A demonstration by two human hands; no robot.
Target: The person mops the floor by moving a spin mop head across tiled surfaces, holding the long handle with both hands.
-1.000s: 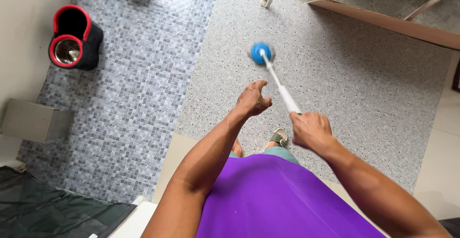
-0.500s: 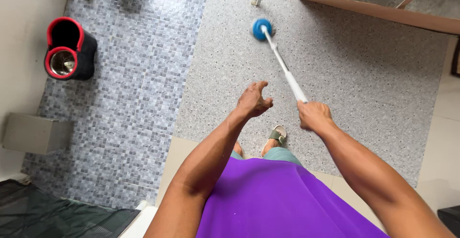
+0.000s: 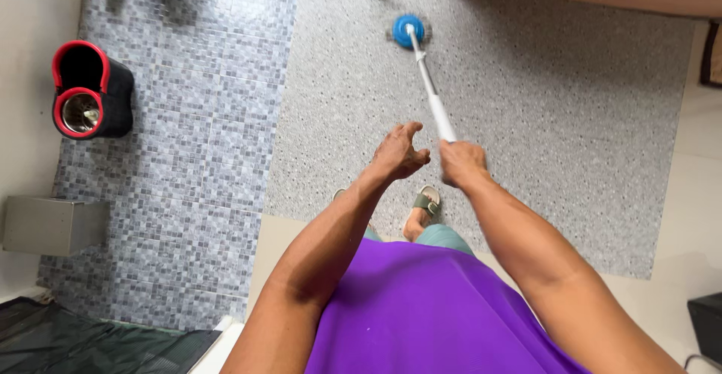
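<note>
White and slim, the mop handle (image 3: pixel 430 92) runs from the middle of the frame up to the top centre, where its round blue mop head (image 3: pixel 408 31) rests on the speckled grey floor (image 3: pixel 571 118). The right hand (image 3: pixel 460 163) is clamped around the near end of the handle, fingers wrapped shut on it. The left hand (image 3: pixel 400 152) sits just beside it, to the left in the frame, fingers spread and curled, holding nothing; whether a fingertip brushes the handle cannot be told. So the long axis of the mop points away from the grip, up the frame and slightly left, with the mop head well apart from both hands and the right hand the nearer one to the handle. A sandalled foot (image 3: pixel 423 210) shows below the hands. At the left edge, on small grey tiles (image 3: pixel 203 156), stands a black bucket with red rims (image 3: pixel 89 92), and below it a grey box (image 3: pixel 53 226).
</note>
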